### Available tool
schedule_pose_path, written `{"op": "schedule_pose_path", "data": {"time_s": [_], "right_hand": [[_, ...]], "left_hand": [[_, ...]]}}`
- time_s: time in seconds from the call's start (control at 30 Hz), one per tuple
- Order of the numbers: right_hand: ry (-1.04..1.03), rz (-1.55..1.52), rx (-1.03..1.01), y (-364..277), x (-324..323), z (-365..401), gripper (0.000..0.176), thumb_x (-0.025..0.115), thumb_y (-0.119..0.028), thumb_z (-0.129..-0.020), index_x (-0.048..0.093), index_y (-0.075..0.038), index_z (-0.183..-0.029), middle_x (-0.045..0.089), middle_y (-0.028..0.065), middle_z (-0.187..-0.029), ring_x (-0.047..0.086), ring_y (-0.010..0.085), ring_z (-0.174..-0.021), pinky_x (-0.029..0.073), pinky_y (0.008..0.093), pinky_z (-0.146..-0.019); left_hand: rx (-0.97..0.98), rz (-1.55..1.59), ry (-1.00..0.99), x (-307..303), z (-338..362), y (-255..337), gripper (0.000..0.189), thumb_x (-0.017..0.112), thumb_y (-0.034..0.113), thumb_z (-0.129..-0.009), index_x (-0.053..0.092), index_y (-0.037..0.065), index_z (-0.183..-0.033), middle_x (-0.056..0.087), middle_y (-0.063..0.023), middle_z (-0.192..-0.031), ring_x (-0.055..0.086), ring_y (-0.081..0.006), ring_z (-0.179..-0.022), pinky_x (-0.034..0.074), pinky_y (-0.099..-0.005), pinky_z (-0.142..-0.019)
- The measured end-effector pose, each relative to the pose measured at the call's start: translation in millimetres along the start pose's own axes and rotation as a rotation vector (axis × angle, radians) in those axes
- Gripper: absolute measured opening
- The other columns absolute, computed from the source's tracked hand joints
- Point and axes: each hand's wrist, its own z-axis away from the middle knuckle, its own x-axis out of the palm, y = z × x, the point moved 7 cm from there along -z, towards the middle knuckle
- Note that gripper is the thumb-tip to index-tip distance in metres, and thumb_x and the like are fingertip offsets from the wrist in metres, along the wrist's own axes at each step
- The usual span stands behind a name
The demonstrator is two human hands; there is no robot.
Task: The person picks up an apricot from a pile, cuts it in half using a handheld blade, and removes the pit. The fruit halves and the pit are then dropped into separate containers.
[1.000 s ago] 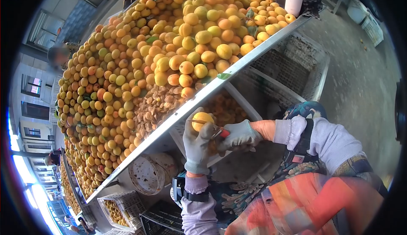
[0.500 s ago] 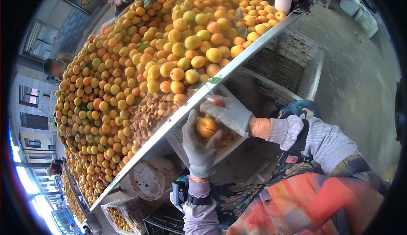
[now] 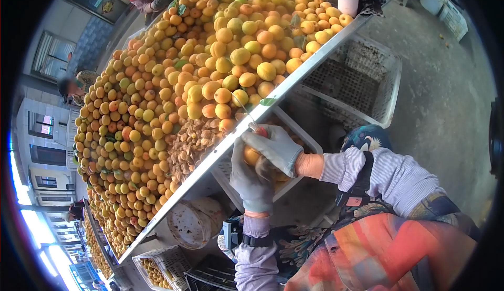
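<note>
Left grip: my left grip, in a grey glove, is closed around one apricot. The fingers wrap it from below, so only a patch of orange skin shows.
Right grip: my right grip, gloved as well, is clamped on a small knife by its red handle. The thin blade sticks out past the knuckles, away from me.
Where the apricot is: it sits inside the left grip, tucked right under the right grip, and the two gloves touch over it.
Beyond the grips: the metal rim of the desk runs just past my fingertips. Behind it lie a pile of brown pits and a great heap of fruit.
Beneath the grips: a white crate with more fruit in it.
Toward my left wrist: a pale bucket, well apart from the grips.
How it handles: I judge the apricot light, soft and easily bruised. Its skin is likely slick once wet with juice, and there is a hard stone inside.
Where to hold: across the round cheeks, cupped in the palm with gentle pressure and the seam left free. I keep the knife by its handle only.
</note>
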Motion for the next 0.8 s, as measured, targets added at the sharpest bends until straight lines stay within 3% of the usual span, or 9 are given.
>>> {"op": "schedule_pose_path", "data": {"time_s": [0.17,0.33,0.4,0.47,0.57,0.63,0.67,0.7,0.8], "right_hand": [[0.092,0.095,-0.108,10.1,3.7,-7.4,0.019,0.061,-0.023,-0.092,0.062,-0.006,-0.084,0.055,-0.0079,-0.075,0.047,0.0008,-0.071,0.043,0.0209,-0.062],[0.135,0.618,-0.33,-9.1,18.9,6.4,0.022,0.062,-0.025,-0.09,0.06,-0.004,-0.084,0.054,-0.0034,-0.072,0.047,0.0044,-0.068,0.044,0.0271,-0.062],[0.105,0.588,-0.316,-9.7,23.5,6.4,0.023,0.061,-0.026,-0.09,0.06,-0.003,-0.085,0.054,-0.0027,-0.072,0.047,0.0046,-0.069,0.044,0.0267,-0.063],[-0.01,0.451,-0.194,-1.7,26.7,-0.3,0.024,0.059,-0.027,-0.091,0.061,-0.003,-0.089,0.055,-0.0032,-0.074,0.047,0.0046,-0.07,0.044,0.026,-0.064],[-0.12,0.174,-0.114,18.9,15.1,-16.7,0.027,0.059,-0.029,-0.092,0.062,-0.005,-0.102,0.059,-0.0028,-0.084,0.055,0.0051,-0.078,0.046,0.0228,-0.07],[-0.117,-0.038,0.049,14.1,16.1,-9.0,0.029,0.059,-0.031,-0.092,0.061,-0.006,-0.106,0.06,-0.0019,-0.086,0.058,0.0062,-0.079,0.048,0.0224,-0.071],[-0.102,-0.101,0.175,19.9,14.0,-6.7,0.029,0.058,-0.035,-0.091,0.059,-0.009,-0.104,0.058,-0.0009,-0.085,0.056,0.0073,-0.071,0.046,0.0246,-0.059],[-0.087,-0.165,0.301,25.0,12.5,-3.0,0.028,0.057,-0.038,-0.091,0.057,-0.012,-0.102,0.055,0.0001,-0.084,0.054,0.0084,-0.063,0.045,0.0268,-0.047],[-0.147,-0.07,0.304,7.2,5.7,2.8,0.037,0.058,-0.044,-0.088,0.054,-0.014,-0.11,0.055,-0.0003,-0.08,0.053,0.008,-0.063,0.041,0.0245,-0.043]], "left_hand": [[-0.298,0.219,0.012,7.2,8.1,-18.3,0.04,0.039,0.03,-0.103,0.048,-0.002,-0.125,0.056,-0.0147,-0.122,0.054,-0.0247,-0.111,0.043,-0.0363,-0.094],[-0.183,0.152,0.154,5.3,14.6,-68.5,0.031,0.055,0.018,-0.094,0.049,-0.001,-0.117,0.056,-0.0135,-0.103,0.057,-0.0276,-0.095,0.045,-0.0344,-0.087],[-0.722,1.072,0.19,16.6,18.2,-87.1,0.037,0.061,0.013,-0.088,0.047,-0.001,-0.119,0.054,-0.0145,-0.108,0.056,-0.025,-0.094,0.045,-0.0356,-0.085],[-0.69,1.067,0.13,8.8,27.4,-101.7,0.042,0.057,0.029,-0.094,0.046,0.003,-0.124,0.054,-0.0113,-0.113,0.056,-0.0195,-0.093,0.048,-0.0307,-0.075],[-1.067,0.95,0.154,7.0,41.0,-99.8,0.059,0.032,0.063,-0.095,0.05,0.013,-0.123,0.057,-0.0021,-0.105,0.058,-0.0099,-0.081,0.044,-0.0185,-0.058],[-1.061,1.033,0.106,4.2,36.9,-85.2,0.057,0.034,0.062,-0.095,0.052,0.012,-0.113,0.055,-0.002,-0.091,0.054,-0.01,-0.071,0.043,-0.0196,-0.054],[-1.048,1.113,0.055,4.7,32.9,-75.3,0.055,0.037,0.062,-0.094,0.054,0.01,-0.103,0.053,-0.002,-0.077,0.05,-0.0101,-0.061,0.042,-0.0208,-0.049],[-1.045,1.114,0.061,4.7,28.5,-61.5,0.055,0.037,0.062,-0.094,0.054,0.01,-0.103,0.053,-0.002,-0.077,0.05,-0.0101,-0.061,0.042,-0.0208,-0.049],[-0.896,0.807,0.309,-15.4,19.0,-40.9,0.056,0.033,0.06,-0.096,0.056,0.011,-0.11,0.057,0.0024,-0.074,0.045,-0.0078,-0.047,0.036,-0.0202,-0.043]]}}
